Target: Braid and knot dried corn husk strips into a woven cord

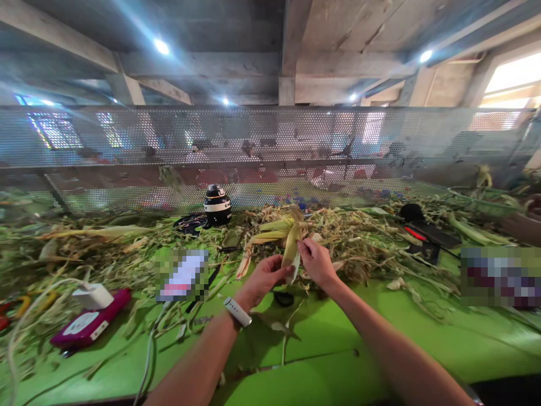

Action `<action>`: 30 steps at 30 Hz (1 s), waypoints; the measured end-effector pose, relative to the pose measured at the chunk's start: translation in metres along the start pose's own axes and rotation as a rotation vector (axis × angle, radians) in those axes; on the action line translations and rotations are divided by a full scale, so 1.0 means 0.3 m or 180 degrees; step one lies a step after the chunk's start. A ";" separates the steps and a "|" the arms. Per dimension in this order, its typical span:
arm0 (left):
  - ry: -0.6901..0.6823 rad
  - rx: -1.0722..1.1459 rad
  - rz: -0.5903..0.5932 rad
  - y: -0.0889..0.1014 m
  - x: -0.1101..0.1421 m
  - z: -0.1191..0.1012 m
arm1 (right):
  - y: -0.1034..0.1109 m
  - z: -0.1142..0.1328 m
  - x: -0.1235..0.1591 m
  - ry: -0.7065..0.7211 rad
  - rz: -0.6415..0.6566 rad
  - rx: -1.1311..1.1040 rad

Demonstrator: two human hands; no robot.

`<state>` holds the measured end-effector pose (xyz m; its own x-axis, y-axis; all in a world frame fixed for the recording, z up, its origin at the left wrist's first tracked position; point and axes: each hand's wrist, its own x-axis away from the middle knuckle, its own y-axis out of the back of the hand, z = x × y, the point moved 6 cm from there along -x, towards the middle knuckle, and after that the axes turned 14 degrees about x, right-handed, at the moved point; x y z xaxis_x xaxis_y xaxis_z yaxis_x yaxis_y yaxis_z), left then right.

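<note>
My left hand [264,276], with a white band on its wrist, pinches the lower part of a pale yellow-green corn husk [290,245] between thumb and fingers. On the other side, my right hand [318,262] has its fingers closed on the husk's right edge. The husk stands roughly upright between both hands. Longer folded husk strips [268,234] spread from its top toward the left. Beneath the hands, a dark ring-shaped thing [283,299] lies on the green tabletop [329,338].
Loose dry husks [350,239] cover much of the table. A black-and-white jar [218,206] stands behind, before a perforated metal screen [270,135]. At left are a blurred-out phone [186,275], a magenta power strip [91,327] and a white cable [150,352]. Black scissors-like tools [431,231] lie right.
</note>
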<state>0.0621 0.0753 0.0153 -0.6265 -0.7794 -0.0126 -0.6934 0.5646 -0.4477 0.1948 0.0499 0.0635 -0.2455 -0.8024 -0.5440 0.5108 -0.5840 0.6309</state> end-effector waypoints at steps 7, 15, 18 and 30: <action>0.0255 0.0086 0.0371 -0.005 0.008 0.012 | -0.022 -0.029 -0.005 -0.0182 0.0001 -0.0309; -0.0027 -0.0163 -0.0258 0.015 -0.003 -0.011 | -0.069 -0.057 -0.028 -0.0246 0.0894 -0.1196; -0.0047 -0.0314 -0.0295 0.020 -0.006 -0.019 | -0.088 -0.056 -0.019 -0.0323 0.1238 -0.1351; 0.0190 -0.0500 -0.0067 0.018 -0.004 -0.013 | -0.102 -0.034 0.010 -0.0248 0.2054 -0.1715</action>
<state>0.0578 0.0804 0.0165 -0.6280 -0.7766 0.0506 -0.7508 0.5875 -0.3019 0.1868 0.0666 0.0368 0.1833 -0.9763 -0.1151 0.8887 0.1145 0.4440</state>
